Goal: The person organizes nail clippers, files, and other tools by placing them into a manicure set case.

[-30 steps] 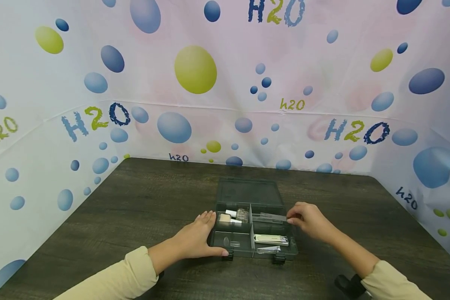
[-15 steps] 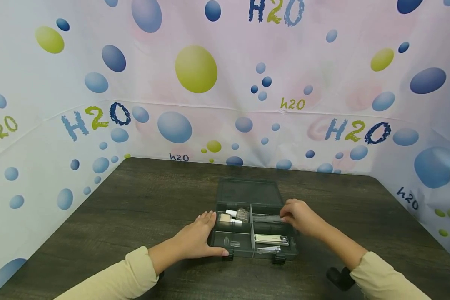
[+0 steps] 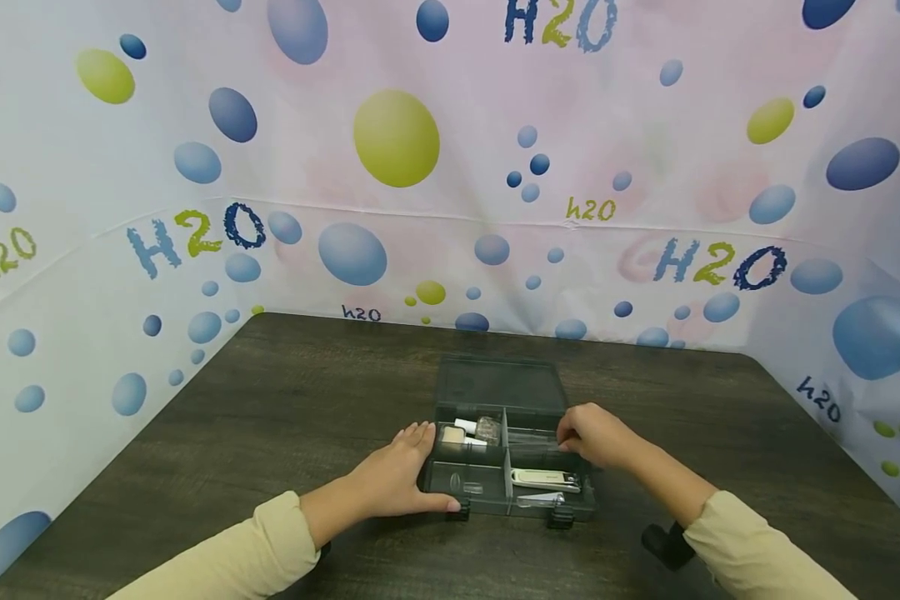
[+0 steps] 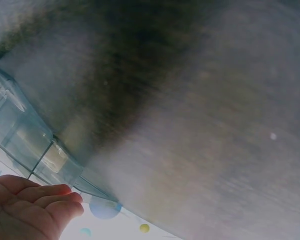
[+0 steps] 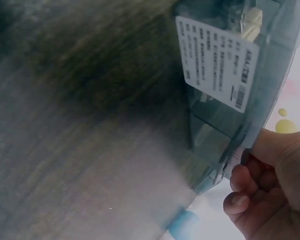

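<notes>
A dark see-through organizer box [image 3: 470,504] lies with its lid [image 3: 501,385] folded back. My left hand [image 3: 392,477] rests against its left side, fingers straight and thumb at the front edge. My right hand [image 3: 602,436] is over the back right compartment, thumb and fingertips pinching the end of a clear flat strip [image 3: 531,442]; its exact kind is unclear. The back left compartment holds small bottles [image 3: 487,429] with white caps. At the front right lie a cream nail clipper [image 3: 543,479] and a smaller clipper [image 3: 542,499]. Small clear pieces [image 3: 465,485] sit at the front left.
The box stands on a dark wooden table [image 3: 330,375], its two latches [image 3: 560,517] facing me. A printed label [image 5: 217,62] shows on the box in the right wrist view. A patterned sheet [image 3: 450,183] encloses the table's back and sides.
My right hand has moved left and lowered the clear strip into the back right compartment. The left hand has stayed against the box.
</notes>
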{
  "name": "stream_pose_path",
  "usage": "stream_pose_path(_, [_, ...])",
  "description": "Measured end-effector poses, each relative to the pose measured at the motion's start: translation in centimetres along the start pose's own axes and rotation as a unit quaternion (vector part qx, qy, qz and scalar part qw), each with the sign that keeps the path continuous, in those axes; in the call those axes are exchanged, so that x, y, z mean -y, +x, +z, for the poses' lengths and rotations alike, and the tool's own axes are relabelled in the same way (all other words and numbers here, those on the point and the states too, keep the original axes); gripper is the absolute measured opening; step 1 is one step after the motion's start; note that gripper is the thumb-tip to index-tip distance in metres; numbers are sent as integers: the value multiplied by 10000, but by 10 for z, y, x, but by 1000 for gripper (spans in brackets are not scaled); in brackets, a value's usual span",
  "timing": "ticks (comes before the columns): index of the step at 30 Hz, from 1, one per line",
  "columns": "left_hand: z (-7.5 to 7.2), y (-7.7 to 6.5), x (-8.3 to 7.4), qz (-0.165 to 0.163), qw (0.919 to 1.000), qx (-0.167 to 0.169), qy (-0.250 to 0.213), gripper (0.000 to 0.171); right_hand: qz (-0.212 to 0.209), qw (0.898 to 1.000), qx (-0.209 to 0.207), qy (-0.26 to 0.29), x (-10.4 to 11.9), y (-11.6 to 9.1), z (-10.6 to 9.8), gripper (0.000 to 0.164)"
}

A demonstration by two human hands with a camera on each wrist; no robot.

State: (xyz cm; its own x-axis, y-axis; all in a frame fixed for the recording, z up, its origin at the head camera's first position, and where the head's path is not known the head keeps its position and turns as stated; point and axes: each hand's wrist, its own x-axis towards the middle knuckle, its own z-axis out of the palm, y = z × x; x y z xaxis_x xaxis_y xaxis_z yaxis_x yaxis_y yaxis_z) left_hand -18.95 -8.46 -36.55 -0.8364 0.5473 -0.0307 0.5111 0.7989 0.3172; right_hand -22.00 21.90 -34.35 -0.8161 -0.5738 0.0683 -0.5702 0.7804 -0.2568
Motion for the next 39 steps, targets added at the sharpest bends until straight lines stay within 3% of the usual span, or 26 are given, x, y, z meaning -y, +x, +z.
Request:
stream_pose_path(5, [-1,1,-1,-13,10000,29,-19,103,75,9990,162,-406,2,5,0,9])
stream_pose_path(12, [-1,0,-2,0,10000,17,-45,103,-161,9928,252,-1164,7,9,1,7])
stream_pose_path(21, [2,1,-2,59,10000,-4,-65,104,-188,9951,65,-973,3,4,1,6])
stream_pose_path(26, [3,2,0,87,9999,-30,-42,104,-139,9962,-306,-809,1,-2,0,6])
stream_pose_path(32, [1,1,1,122,9998,-37,142,104,40,9896,-1204,-782,2,-13,-2,9])
stream_pose_path(36, [-3,1,1,96,9996,-89,232,99,357,9804,-1820,-660,4,-21,-3,26])
stream_pose_path(39, [-6,2,2,30,9993,-311,200,93,601,9770,-1949,-619,5,-27,-5,44])
